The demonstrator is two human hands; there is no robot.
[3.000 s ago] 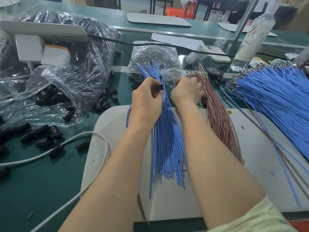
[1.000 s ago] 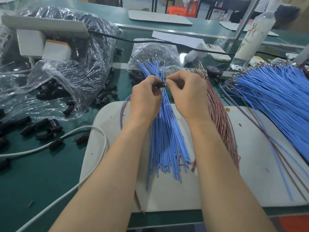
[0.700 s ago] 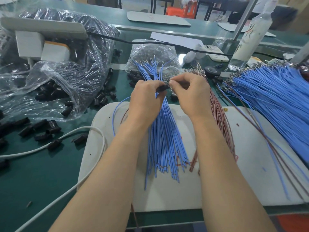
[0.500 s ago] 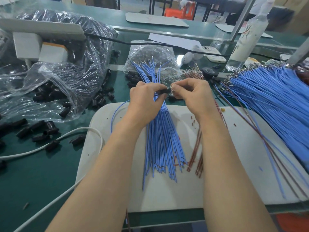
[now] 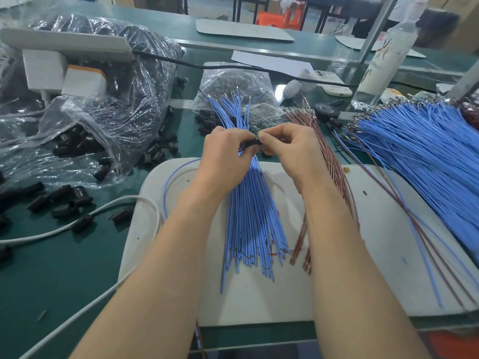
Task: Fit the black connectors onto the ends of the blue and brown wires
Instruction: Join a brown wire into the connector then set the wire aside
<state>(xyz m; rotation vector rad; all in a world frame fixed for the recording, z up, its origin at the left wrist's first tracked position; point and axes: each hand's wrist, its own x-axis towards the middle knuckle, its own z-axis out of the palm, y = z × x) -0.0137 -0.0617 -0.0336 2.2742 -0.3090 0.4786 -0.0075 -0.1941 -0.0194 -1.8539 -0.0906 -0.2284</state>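
Head view, the only one.

Left hand (image 5: 225, 151): thumb and forefinger pinched tight on one black connector (image 5: 250, 143). Right hand (image 5: 290, 149): fingers curled, tips pressed to the connector's right end. Whether a wire end sits between those pads is hidden.

Connector sits between the two hands, above the far part of the board (image 5: 259, 301) and over the blue wires (image 5: 252, 213). Its long axis runs roughly left to right, the right end a little higher. Both hands touch it. The left carries it and the right works the open end, so any push should go leftward along that axis, by my reading.

One blue strand (image 5: 166, 193) loops out from under the left hand over the board's left edge. It probably feeds this connector, but the join is covered.

Counts:
- Connectors in hand: one.
- Loose connectors (image 5: 64, 200) on the green mat (image 5: 51, 268) to the left: a dozen or so in plain view, with more against the bags.
- Bags (image 5: 108, 104): two of clear plastic, contents past counting.
- Blue wires: one bundle under the hands and a bigger heap (image 5: 420, 151) on the right, both too many to count.
- Brown wires (image 5: 330, 164): one bundle just right of the right wrist, and a few long strands cross the board's right side.

Most wires lie bare-ended, so the job looks far from finished.
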